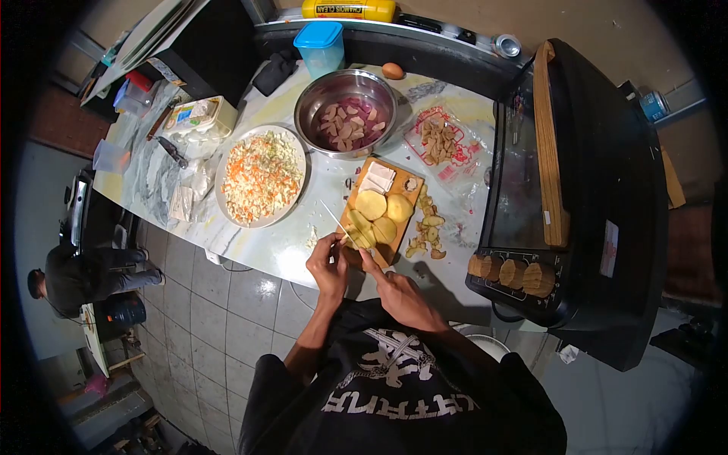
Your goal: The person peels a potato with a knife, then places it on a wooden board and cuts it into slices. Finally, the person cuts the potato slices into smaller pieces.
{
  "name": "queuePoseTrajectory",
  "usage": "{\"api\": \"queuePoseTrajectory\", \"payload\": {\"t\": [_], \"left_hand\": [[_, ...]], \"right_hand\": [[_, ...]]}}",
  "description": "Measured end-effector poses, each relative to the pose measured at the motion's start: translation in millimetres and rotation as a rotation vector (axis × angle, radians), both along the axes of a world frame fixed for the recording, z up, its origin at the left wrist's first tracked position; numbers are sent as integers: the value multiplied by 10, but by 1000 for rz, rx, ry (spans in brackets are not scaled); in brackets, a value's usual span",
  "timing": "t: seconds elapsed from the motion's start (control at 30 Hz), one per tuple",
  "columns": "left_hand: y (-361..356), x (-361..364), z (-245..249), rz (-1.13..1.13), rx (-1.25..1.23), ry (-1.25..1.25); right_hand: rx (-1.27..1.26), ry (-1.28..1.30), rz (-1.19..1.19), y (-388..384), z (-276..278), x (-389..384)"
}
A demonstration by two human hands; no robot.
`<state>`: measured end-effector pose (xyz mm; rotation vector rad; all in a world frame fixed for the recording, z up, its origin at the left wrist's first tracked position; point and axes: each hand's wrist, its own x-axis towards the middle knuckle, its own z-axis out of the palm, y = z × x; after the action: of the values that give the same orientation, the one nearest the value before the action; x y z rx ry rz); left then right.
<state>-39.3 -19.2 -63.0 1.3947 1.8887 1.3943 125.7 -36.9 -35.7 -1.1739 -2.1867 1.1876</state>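
My right hand (398, 292) is closed around a knife, its thin blade (334, 214) pointing forward and left over the near left edge of a wooden cutting board (385, 254). Close beside it, my left hand (327, 267) has its fingers bent together at the board's left corner; what they pinch is too small to make out. Peeled yellow potatoes (371, 204), some of them cut, lie on the board. At its far end are pale pinkish slices (378, 177) and a small round piece. Potato peelings (428, 227) lie along the board's right side.
A plate of chopped vegetables (260, 178) stands left. Behind the board are a steel bowl (305, 125) of sliced food, a plastic bag (462, 163) with pieces on it, an egg (392, 70) and a blue-lidded container (319, 49). A black oven (607, 189) borders the right; another person (83, 277) is far left.
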Motion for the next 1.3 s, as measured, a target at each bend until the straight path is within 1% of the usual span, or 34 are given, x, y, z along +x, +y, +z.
{"api": "queuePoseTrajectory", "payload": {"t": [0.17, 0.2, 0.27, 0.33, 0.4, 0.43, 0.5, 0.73, 0.8, 0.93, 1.1, 1.2, 1.3], "left_hand": [[7, 1, 26, -34, 18, 45], [10, 0, 15, -33, 20, 45], [16, -7, -19, -28, 22, 54], [32, -5, 0, -21, 26, 65], [53, 17, 33, 29, -28, -3], [70, 12, 38, 29, -25, -2], [81, 10, 39, -9, -101, -26], [73, 1, -50, -11, -45, -97], [73, -54, -94, -3, -64, 19], [51, -38, -53, 7, -125, -42], [45, -61, -45, -32, -103, 55], [31, -38, -37, -81, -50, 80], [52, -51, -24, -67, -30, 87]], "right_hand": [[-28, -102, 14, 55, 37, 5], [-27, -102, 14, 63, 4, -2], [73, -65, 17, 72, -62, -20], [49, -82, 17, 88, -51, -21], [27, -100, 18, 99, -49, -21], [34, -69, 5, 99, -53, -18], [40, -40, -10, 105, -53, -7], [17, -67, 2, 114, -61, 1], [29, -75, 6, 106, -71, 3], [-32, -88, 8, 81, 33, 23], [-87, -151, 12, 85, 111, 21], [-89, -135, 13, 142, 101, 5], [-86, -198, 25, 186, 82, -25]]}}
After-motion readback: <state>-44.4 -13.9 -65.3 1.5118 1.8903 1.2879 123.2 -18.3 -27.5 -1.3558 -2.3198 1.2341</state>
